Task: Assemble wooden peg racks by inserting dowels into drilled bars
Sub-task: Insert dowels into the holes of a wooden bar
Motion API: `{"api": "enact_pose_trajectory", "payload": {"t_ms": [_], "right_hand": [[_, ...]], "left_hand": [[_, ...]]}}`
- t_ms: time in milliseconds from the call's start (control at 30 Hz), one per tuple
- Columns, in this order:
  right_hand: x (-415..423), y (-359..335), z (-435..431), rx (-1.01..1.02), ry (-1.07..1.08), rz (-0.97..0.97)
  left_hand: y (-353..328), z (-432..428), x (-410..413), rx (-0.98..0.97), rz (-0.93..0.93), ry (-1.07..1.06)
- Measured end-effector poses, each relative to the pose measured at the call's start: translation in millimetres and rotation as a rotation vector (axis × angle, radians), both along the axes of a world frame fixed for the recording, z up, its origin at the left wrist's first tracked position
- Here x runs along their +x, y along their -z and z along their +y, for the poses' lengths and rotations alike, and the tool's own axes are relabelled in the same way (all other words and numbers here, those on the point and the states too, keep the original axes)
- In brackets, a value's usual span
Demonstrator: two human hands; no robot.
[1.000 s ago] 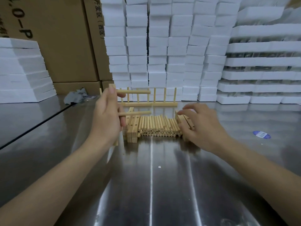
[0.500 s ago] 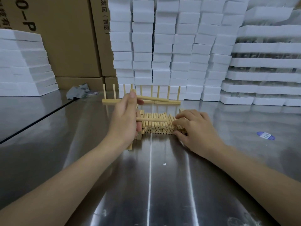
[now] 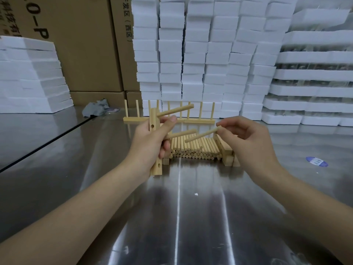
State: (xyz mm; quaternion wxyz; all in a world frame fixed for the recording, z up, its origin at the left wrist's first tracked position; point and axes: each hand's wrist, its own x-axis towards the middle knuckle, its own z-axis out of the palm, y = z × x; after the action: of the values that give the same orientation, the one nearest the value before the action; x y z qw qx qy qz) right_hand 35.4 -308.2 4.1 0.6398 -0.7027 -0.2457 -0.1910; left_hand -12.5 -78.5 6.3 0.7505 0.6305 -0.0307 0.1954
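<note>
My left hand [image 3: 150, 144] grips a drilled wooden bar [image 3: 155, 121] held upright above the table. Two dowels stick out of it to the right, an upper one [image 3: 175, 110] and a lower one [image 3: 182, 133]. Open holes show in the bar between them and near its bottom end. My right hand [image 3: 246, 142] pinches a loose dowel [image 3: 202, 134] by its right end, its free end pointing left toward the bar but apart from it. Below lies a pile of dowels [image 3: 193, 150], with loose bars [image 3: 226, 152] stacked at its right.
Finished peg racks [image 3: 198, 120] stand in a row behind the pile. White foam blocks [image 3: 202, 60] are stacked along the back and at the left, with cardboard boxes [image 3: 84, 44] between. A grey rag [image 3: 96, 109] lies at the back left, a blue sticker [image 3: 316, 161] at the right.
My right hand has lifted a dowel out of the pile and carried it up toward the bar. My left hand has raised the bar with its two dowels.
</note>
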Motion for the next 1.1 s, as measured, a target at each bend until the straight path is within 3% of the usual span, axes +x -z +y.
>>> {"api": "enact_pose_trajectory", "payload": {"t_ms": [233, 567, 933, 1100], "right_hand": [[-8, -4, 7, 0.175, -0.122, 0.084], [-4, -2, 5, 0.16, -0.072, 0.048], [-6, 13, 18, -0.251, -0.192, -0.026], [-14, 12, 17, -0.454, -0.203, -0.061]], "left_hand": [[5, 1, 2, -0.03, 0.006, 0.129], [9, 5, 7, -0.036, 0.027, 0.146], [12, -1, 6, 0.036, 0.044, 0.111], [6, -1, 7, -0.18, 0.09, 0.117]]}}
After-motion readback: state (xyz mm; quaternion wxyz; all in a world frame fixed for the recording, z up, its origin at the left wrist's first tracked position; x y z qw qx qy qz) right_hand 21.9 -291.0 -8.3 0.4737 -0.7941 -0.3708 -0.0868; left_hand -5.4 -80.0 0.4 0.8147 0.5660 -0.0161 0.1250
